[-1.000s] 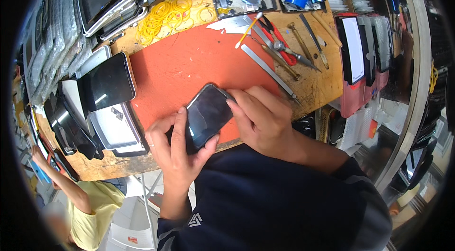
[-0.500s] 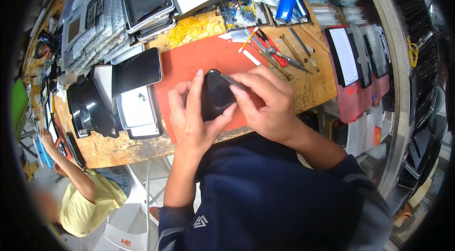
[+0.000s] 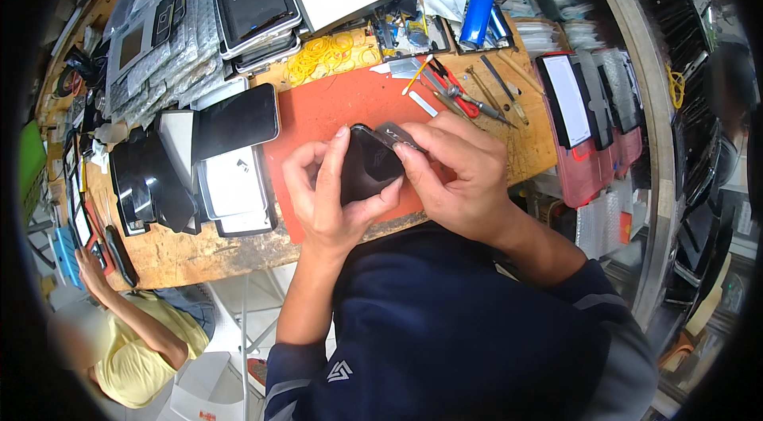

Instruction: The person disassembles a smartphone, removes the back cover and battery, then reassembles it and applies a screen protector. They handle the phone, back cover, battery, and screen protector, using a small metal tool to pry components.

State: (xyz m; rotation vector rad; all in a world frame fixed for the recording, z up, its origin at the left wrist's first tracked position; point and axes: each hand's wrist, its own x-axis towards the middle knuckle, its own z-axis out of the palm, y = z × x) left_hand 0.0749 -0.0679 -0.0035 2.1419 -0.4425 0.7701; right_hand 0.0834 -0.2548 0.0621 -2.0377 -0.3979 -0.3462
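My left hand (image 3: 324, 202) is closed round a black, glossy smartphone (image 3: 364, 171), its fingers along the left edge and its thumb across the lower right. Over the red mat, the phone is tilted in my grip. My right hand (image 3: 465, 171) pinches a small, thin, dark flat piece (image 3: 395, 135) between thumb and fingers, at the phone's upper right edge. Small light marks show on that piece; its exact kind is unclear. My fingers hide part of it, and I cannot tell whether it is joined to the phone.
The red mat (image 3: 318, 107) lies on a wooden bench (image 3: 187, 254). Beyond it are yellow rubber bands (image 3: 322, 59), red-handled pliers (image 3: 461, 95) and a blue cylinder (image 3: 480, 8). Tablet panels (image 3: 236, 115) are piled left. At lower left, a person in yellow (image 3: 151, 349) reaches onto the bench.
The dark piece in my right hand has swung outward from the phone's edge, showing its marked face. Both hands stay close together. The other person's arm has shifted lower.
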